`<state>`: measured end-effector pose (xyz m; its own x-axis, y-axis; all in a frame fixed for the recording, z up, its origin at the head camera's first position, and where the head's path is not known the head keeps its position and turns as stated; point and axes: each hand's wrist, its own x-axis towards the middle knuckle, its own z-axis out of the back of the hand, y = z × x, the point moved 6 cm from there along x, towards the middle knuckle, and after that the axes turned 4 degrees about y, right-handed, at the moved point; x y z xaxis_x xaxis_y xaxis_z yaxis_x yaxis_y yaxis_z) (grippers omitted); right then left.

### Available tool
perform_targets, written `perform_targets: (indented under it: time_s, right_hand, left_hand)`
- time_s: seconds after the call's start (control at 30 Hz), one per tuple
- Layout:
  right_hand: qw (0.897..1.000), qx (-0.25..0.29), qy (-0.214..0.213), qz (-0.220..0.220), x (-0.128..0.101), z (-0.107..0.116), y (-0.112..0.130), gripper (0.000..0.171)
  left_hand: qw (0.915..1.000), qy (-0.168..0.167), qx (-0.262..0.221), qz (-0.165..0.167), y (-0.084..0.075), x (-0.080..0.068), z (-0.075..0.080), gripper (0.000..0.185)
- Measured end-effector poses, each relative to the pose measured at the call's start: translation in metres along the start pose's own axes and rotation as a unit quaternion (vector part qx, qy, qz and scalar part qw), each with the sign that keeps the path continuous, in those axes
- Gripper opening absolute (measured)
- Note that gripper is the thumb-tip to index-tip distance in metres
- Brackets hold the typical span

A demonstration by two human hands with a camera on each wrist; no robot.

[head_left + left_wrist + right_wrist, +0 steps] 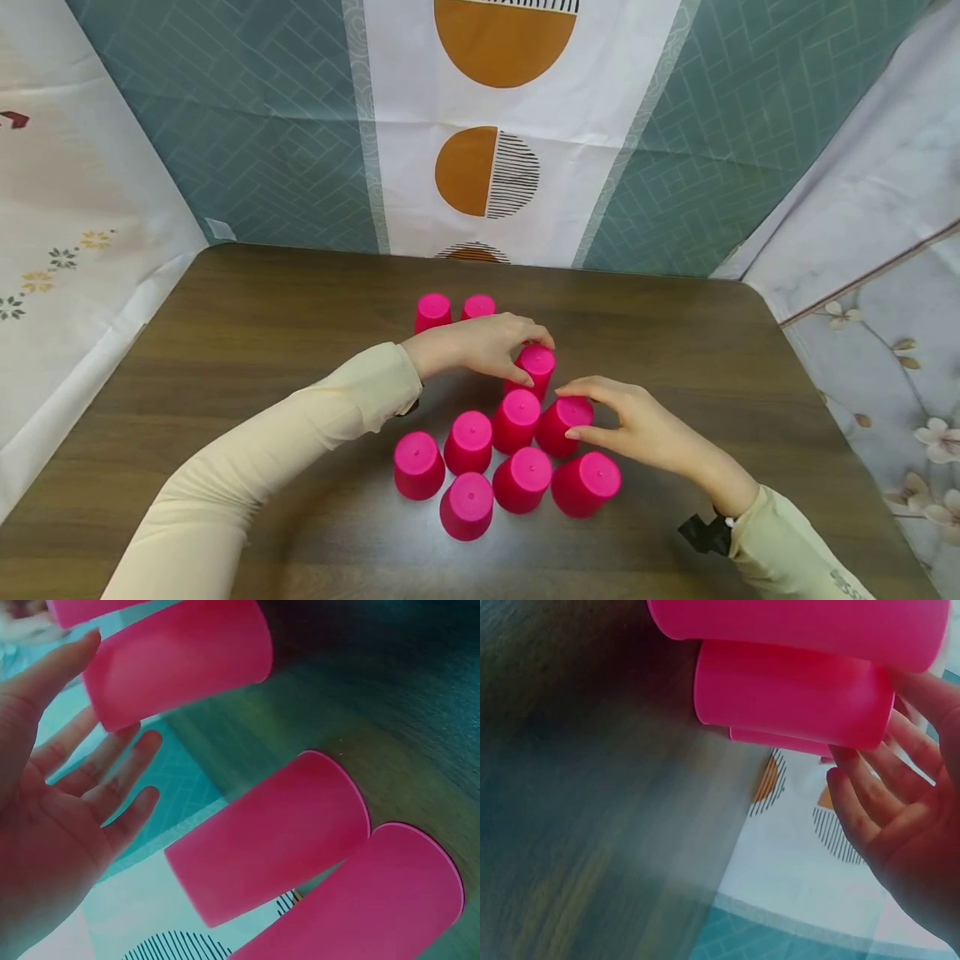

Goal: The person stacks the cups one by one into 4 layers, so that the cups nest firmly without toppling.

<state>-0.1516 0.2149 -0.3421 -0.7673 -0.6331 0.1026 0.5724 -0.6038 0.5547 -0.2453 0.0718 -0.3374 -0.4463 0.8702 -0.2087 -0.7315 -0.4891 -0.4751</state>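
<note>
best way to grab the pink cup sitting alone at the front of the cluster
Take the front cup by its side wall near the closed top, coming down from above. It stands upside down, rim on the table, so there is no open mouth to hook. Its near side is free; other cups crowd its far side.

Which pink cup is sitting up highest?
The pink cup under the left hand. Its fingers curl round it, and it appears perched on top of the cluster, while the other cups stand upside down on the table.

Cream long sleeves (247,467); black wrist strap (703,533), both hands bare.
</note>
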Motion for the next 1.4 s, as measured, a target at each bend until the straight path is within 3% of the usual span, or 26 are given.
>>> perform_targets:
  time_s: [0.2, 0.37, 0.57, 0.7, 0.9, 1.07, 1.4]
  right_hand:
    - [0.998, -0.055, -0.017, 0.009, 0.0, -0.004, 0.006, 0.052]
    - [0.997, -0.075, -0.01, 0.011, 0.002, -0.002, 0.009, 0.051]
    - [0.998, -0.066, 0.003, -0.008, 0.005, 0.0, 0.009, 0.051]
    - [0.998, -0.064, 0.014, -0.024, 0.007, 0.0, 0.011, 0.051]
    - [0.997, -0.058, 0.016, -0.039, 0.005, -0.002, 0.01, 0.05]
    - [0.998, -0.047, 0.006, -0.042, 0.004, -0.002, 0.009, 0.051]
    - [0.998, -0.038, 0.007, -0.045, 0.004, -0.001, 0.005, 0.051]
  left_hand:
    - [0.999, -0.008, 0.036, 0.024, 0.003, 0.005, 0.001, 0.056]
    - [0.9968, -0.04, 0.051, 0.047, 0.011, 0.009, 0.01, 0.056]
    - [0.9928, -0.079, 0.004, 0.09, 0.027, 0.012, 0.02, 0.055]
    - [0.9904, -0.086, -0.038, 0.102, 0.037, 0.016, 0.024, 0.053]
    - [0.9879, -0.082, -0.051, 0.121, 0.043, 0.018, 0.028, 0.054]
    - [0.9879, -0.075, -0.04, 0.13, 0.047, 0.019, 0.029, 0.053]
    - [0.9878, -0.074, -0.079, 0.112, 0.051, 0.022, 0.029, 0.052]
